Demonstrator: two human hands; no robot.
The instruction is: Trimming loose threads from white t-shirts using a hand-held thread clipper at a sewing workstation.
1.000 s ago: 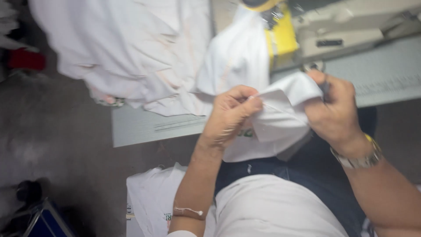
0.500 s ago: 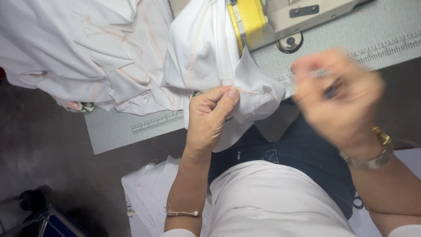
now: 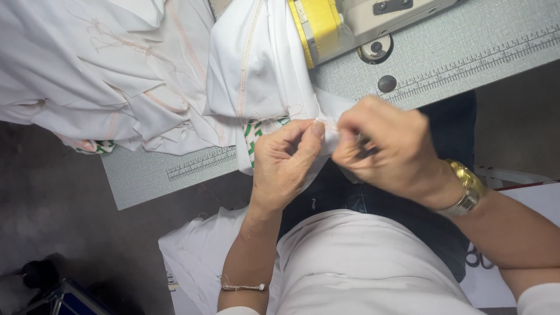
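My left hand (image 3: 286,160) pinches the edge of a white fabric piece (image 3: 256,64) just in front of the table's near edge. My right hand (image 3: 388,149) is closed beside it, gripping a small dark tool whose kind I cannot tell, and touches the same bit of cloth. The fabric hangs down from the sewing machine (image 3: 350,23) with its yellow part. A gold wristwatch (image 3: 466,186) sits on my right wrist and a thin bracelet (image 3: 242,287) on my left forearm.
A heap of white garments with orange stitching (image 3: 99,76) covers the left of the grey table (image 3: 466,52), which has ruler markings along its edge. More white cloth (image 3: 198,256) lies on the dark floor at the left. Scissors (image 3: 478,256) show by my right arm.
My right hand, blurred and raised to the right half a second ago, has come in next to the left hand at the cloth. The view has shifted slightly.
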